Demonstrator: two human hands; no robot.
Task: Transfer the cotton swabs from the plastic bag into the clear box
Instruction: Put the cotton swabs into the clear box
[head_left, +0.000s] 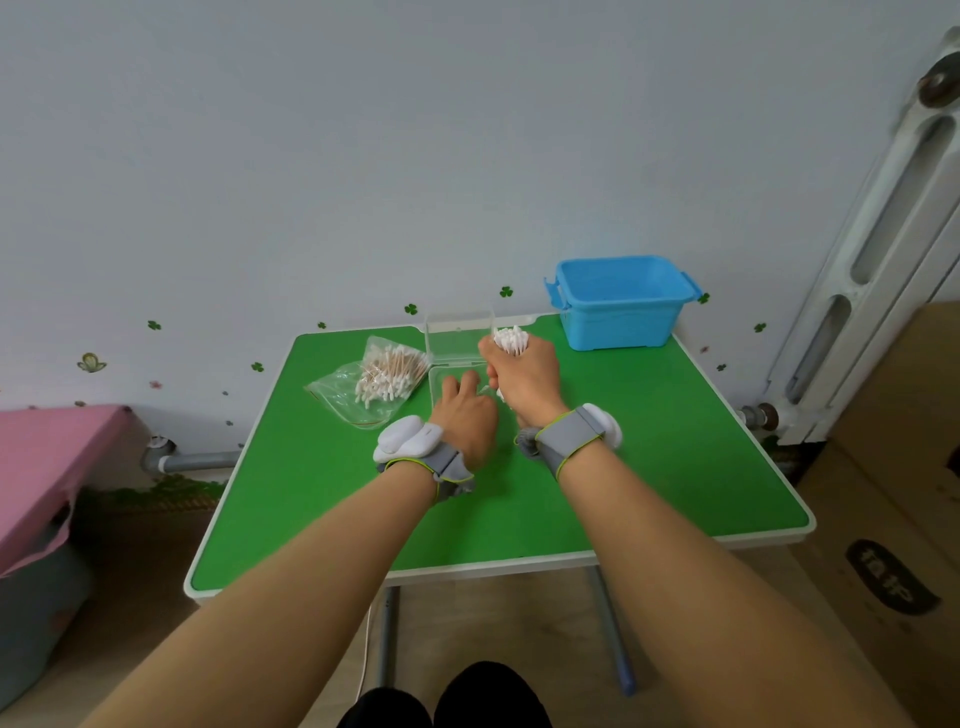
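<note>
Forearms (337, 545) are reaching out across the table (649, 467), and both hands are meeting at the box (441, 382). The left hand (462, 415) is resting on the box with its fingers fairly straight, seemingly steadying it and gripping nothing. The right hand (522, 379) is clenching a thick bundle of swabs (511, 340) upright over the box's right side, with white tips poking out above the fist. The lid (457, 332) is standing open behind the box. Left of the box, the bag (345, 397) is lying flat, holding a good heap of swabs. The hands are covering the box, so I cannot tell whether any are lying inside. The job is looking partway along: one handful going in, plenty waiting.
</note>
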